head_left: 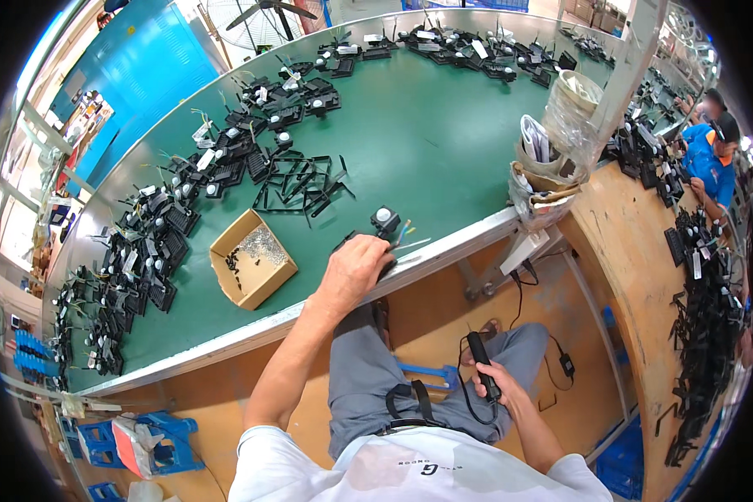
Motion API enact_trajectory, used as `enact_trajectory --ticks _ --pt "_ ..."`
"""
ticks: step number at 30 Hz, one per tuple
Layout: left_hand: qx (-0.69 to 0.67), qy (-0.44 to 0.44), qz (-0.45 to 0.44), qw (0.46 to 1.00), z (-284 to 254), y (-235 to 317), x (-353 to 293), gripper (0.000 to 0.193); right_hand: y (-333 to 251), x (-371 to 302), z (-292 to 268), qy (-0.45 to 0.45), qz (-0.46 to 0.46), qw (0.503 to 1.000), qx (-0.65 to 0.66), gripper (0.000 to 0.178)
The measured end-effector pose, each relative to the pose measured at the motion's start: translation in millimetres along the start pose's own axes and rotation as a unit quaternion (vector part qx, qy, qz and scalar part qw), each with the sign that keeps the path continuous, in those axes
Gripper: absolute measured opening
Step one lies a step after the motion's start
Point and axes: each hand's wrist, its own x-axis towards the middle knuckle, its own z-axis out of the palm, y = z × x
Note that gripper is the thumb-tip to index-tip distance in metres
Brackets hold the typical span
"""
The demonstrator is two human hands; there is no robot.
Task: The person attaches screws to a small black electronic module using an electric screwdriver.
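My left hand (pixel 356 269) is closed around a small black floodlight unit (pixel 385 221) at the near edge of the green table. A white domed sensor and loose coloured wires stick out from the unit past my fingers; its body is mostly hidden under the hand. Above my right thigh, my right hand (pixel 500 383) grips a black corded electric screwdriver (pixel 483 360), its tip pointing away from me. Left of my left hand stands an open cardboard box (pixel 269 283) with silver and black screws inside. Beyond it lies a loose heap of black U-shaped brackets (pixel 297 186).
Similar floodlight units (pixel 155 243) line the far and left edges of the green table (pixel 410 138). Wrapped tubs (pixel 552 159) stand beside a metal post at the right. A wooden bench (pixel 636 251) holds more black parts, with a co-worker (pixel 713 159) beyond. Blue stools (pixel 159 443) sit lower left.
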Motion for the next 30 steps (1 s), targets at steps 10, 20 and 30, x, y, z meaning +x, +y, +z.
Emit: enact_trajectory --ticks 10,20,30 --pt "0.022 0.046 -0.129 0.990 -85 -90 0 0.010 -1 10 -2 0.050 0.029 0.998 -0.036 0.035" --pt "0.237 -0.022 -0.104 0.966 -72 -236 55 0.019 -2 19 -7 0.078 0.045 0.995 -0.034 0.035" --pt "0.398 -0.093 -0.098 0.907 -57 -271 93 0.009 -11 20 6 0.099 0.063 0.993 -0.033 0.039"
